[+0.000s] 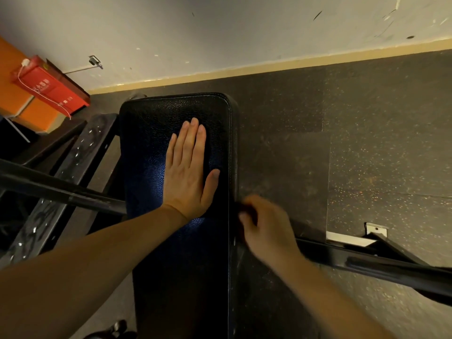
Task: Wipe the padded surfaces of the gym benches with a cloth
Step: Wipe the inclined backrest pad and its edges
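A black padded bench (151, 133) runs away from me down the middle of the view, its leather top catching a blue sheen. My left hand (188, 172) lies flat on the pad, fingers straight and together, pointing toward the far end. My right hand (264, 223) is blurred at the pad's right side edge. Its fingers curl round something small and dark (244, 208), which looks like a cloth pressed against that side, though the blur hides its shape.
A dark steel bar (381, 267) crosses under the bench from left to right. More black frame parts (80, 152) stand at the left. A red box (49, 86) sits by the orange wall (9, 69). Speckled rubber floor (379, 143) spreads to the right, up to the white wall.
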The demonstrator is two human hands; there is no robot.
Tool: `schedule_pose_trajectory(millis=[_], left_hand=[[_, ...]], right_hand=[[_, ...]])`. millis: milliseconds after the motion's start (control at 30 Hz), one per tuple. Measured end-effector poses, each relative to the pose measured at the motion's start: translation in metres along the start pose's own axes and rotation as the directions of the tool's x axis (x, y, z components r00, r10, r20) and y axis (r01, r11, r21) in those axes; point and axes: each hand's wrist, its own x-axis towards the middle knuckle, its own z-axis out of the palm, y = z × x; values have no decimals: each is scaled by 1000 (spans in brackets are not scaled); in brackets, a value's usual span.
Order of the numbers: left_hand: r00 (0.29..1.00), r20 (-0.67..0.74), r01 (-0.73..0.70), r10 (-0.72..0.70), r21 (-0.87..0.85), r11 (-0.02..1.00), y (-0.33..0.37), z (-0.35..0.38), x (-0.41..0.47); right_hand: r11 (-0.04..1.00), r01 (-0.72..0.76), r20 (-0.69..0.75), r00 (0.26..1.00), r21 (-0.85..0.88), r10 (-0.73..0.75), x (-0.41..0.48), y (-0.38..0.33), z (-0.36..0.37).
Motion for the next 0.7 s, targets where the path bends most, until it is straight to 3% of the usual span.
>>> schedule_pose_trajectory(millis=[67, 167, 233, 367, 467, 600, 700], left_hand=[[1000, 8, -3, 2, 11, 1000, 0, 0, 0], [1000, 7, -6, 6, 18, 1000, -1, 1, -1], [1000, 0, -10, 10, 15, 1000, -2, 2, 0], [1000, -10, -12, 13, 13, 1000, -1, 1, -1], [1000, 0, -12, 12, 16, 1000, 0, 0, -1], [1000, 8, -11, 11, 23, 1000, 0, -1, -1], [1000, 7, -15, 15, 16, 1000, -2, 0, -1]], right_hand=[[992, 114, -197, 975, 50, -102, 45, -26, -26], [975, 122, -315, 947, 188, -57, 87, -53, -45], [968, 109, -308, 951, 224, -35, 65, -40, -26], [986, -71, -37, 996, 151, 78, -15, -6, 9], [995, 28, -151, 988, 93, -14, 20, -19, -11], [964, 74, -294, 956, 254, 4, 82, -50, -42], [964, 66, -292, 956, 256, 12, 45, -28, -11]])
